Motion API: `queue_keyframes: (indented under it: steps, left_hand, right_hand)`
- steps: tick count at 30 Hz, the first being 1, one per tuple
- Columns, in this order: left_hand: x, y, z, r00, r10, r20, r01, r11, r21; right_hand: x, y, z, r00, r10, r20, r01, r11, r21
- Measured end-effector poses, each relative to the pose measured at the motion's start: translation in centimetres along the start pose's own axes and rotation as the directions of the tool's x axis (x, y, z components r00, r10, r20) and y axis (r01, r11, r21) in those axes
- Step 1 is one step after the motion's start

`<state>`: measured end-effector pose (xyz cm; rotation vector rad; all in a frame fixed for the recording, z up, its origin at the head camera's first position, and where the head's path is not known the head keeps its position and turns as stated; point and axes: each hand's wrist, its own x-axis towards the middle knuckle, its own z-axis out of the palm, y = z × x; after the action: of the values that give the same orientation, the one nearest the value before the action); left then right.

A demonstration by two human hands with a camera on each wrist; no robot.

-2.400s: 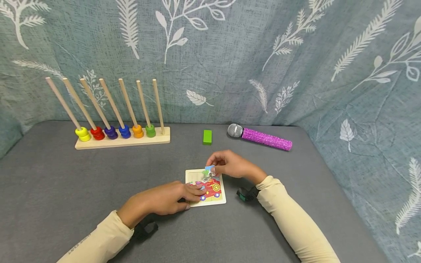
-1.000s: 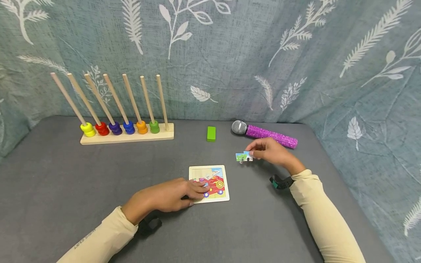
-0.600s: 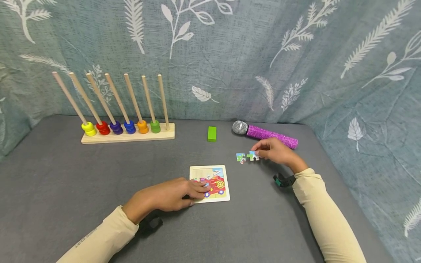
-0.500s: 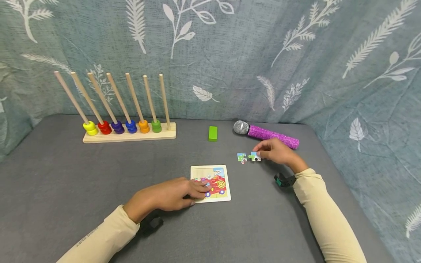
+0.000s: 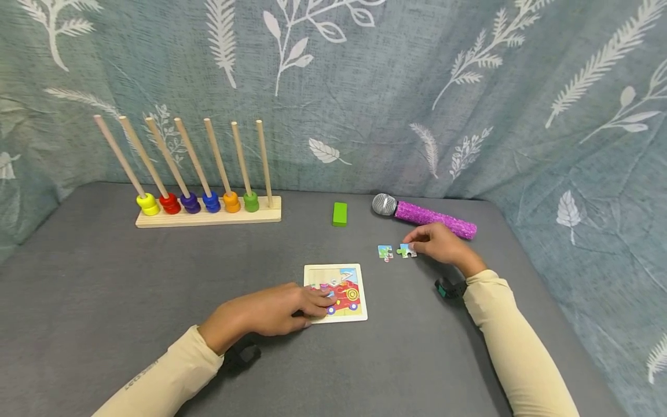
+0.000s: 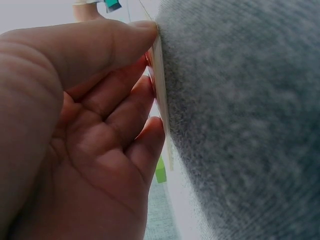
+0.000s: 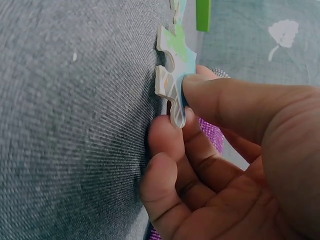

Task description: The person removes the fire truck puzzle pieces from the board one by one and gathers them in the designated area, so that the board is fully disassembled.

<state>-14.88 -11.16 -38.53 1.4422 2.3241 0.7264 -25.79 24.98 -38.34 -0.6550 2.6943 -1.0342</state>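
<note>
A square wooden jigsaw puzzle (image 5: 363, 301) with a red vehicle picture lies on the table, its upper left bare wood. My left hand (image 5: 276, 310) rests on its left side, fingers spread over the picture and thumb at the near edge, hiding part of it. In the left wrist view the fingertips meet the thin board edge-on. Right of the puzzle, my right hand (image 5: 443, 243) pinches a green, blue and white puzzle piece (image 7: 172, 60) between thumb and fingers, close over the table. Just left of it lies a second puzzle piece (image 5: 385, 252), apart from the held one.
Behind the right hand lies a microphone (image 5: 438, 220) with a glittery purple handle. A green block (image 5: 340, 214) sits at the back middle. On the back left stands a wooden peg rack (image 5: 208, 218) with coloured beads. A patterned curtain (image 5: 333, 116) hangs behind the table.
My right hand has lifted the pieces from over the puzzle and carried them right. The two joined pieces came apart; one now lies on the table. The left hand has stayed on the puzzle.
</note>
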Motion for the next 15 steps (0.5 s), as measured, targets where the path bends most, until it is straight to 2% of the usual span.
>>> queue_keyframes:
  steps: [15]
  left_hand:
    - [-0.03, 0.01, 0.08, 1.0, -0.006, 0.001, 0.006, 1.0, -0.002]
  right_hand:
    - [0.22, 0.09, 0.4, 1.0, -0.015, -0.012, 0.015, 1.0, -0.019]
